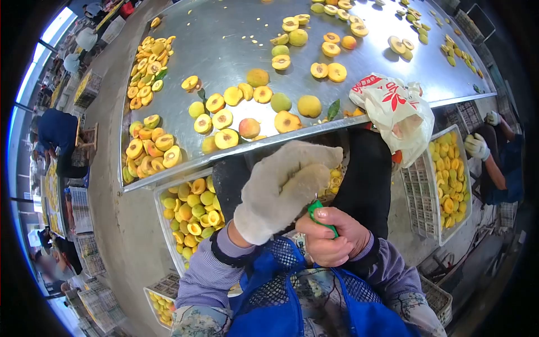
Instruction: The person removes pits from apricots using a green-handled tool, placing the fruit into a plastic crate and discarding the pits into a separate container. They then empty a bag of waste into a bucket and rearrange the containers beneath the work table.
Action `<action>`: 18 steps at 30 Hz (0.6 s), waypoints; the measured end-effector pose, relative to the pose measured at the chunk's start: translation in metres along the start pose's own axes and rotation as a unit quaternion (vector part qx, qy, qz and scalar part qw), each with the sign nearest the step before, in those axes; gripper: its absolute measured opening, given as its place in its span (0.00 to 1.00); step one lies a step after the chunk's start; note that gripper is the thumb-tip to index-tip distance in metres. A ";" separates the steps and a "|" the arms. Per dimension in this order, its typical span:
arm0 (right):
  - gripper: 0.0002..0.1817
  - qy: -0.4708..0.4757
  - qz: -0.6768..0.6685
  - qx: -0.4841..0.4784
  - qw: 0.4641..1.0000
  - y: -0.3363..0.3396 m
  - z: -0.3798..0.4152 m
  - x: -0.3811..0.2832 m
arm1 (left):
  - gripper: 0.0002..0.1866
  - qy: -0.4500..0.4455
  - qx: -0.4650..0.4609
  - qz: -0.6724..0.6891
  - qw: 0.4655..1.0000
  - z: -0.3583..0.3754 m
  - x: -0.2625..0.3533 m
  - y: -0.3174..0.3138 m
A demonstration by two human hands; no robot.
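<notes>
My left hand (pixel 286 185) wears a whitish work glove and is curled closed in front of the table edge; whatever it holds, if anything, is hidden by the fingers. Just below it, my bare right hand (pixel 331 236) is wrapped round a small green-handled tool (pixel 323 218), whose short thin metal tip points up toward the glove. Beyond my hands, halved yellow peaches lie cut side up on the metal table, among them a half with its stone cavity showing (pixel 287 121). A whole-looking peach (pixel 309 106) and a reddish one (pixel 249 128) sit near the edge.
The steel table (pixel 213 50) carries more peach piles at its left. A white plastic bag (pixel 396 109) hangs over its front edge. Fruit-filled crates (pixel 415 194) stand on both sides of my legs. A co-worker's gloved hands (pixel 477 147) are at the right; other people work at far left.
</notes>
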State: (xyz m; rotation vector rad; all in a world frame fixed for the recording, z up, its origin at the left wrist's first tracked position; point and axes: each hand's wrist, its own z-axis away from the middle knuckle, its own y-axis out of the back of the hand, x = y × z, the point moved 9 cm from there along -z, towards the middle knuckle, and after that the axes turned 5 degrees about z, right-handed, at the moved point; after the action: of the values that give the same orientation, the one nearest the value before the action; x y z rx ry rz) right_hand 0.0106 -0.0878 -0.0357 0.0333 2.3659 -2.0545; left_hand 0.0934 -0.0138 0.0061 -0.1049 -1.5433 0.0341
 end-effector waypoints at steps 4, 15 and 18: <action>0.24 -0.004 -0.011 0.006 1.000 0.005 0.003 0.005 | 0.15 -0.181 -0.023 -0.154 0.971 0.006 0.017 -0.004; 0.22 -0.007 0.067 0.020 0.998 0.004 0.007 0.008 | 0.29 0.047 0.056 0.277 0.958 0.009 -0.040 -0.009; 0.21 -0.037 0.107 -0.022 0.993 -0.014 0.010 0.014 | 0.27 0.183 0.012 0.612 0.770 0.007 -0.068 -0.029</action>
State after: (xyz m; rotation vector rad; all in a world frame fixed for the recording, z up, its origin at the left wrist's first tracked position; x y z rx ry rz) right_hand -0.0034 -0.0995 -0.0236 0.1986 2.2531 -1.8736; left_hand 0.0828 -0.0485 -0.0585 -1.0311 -0.8491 1.0118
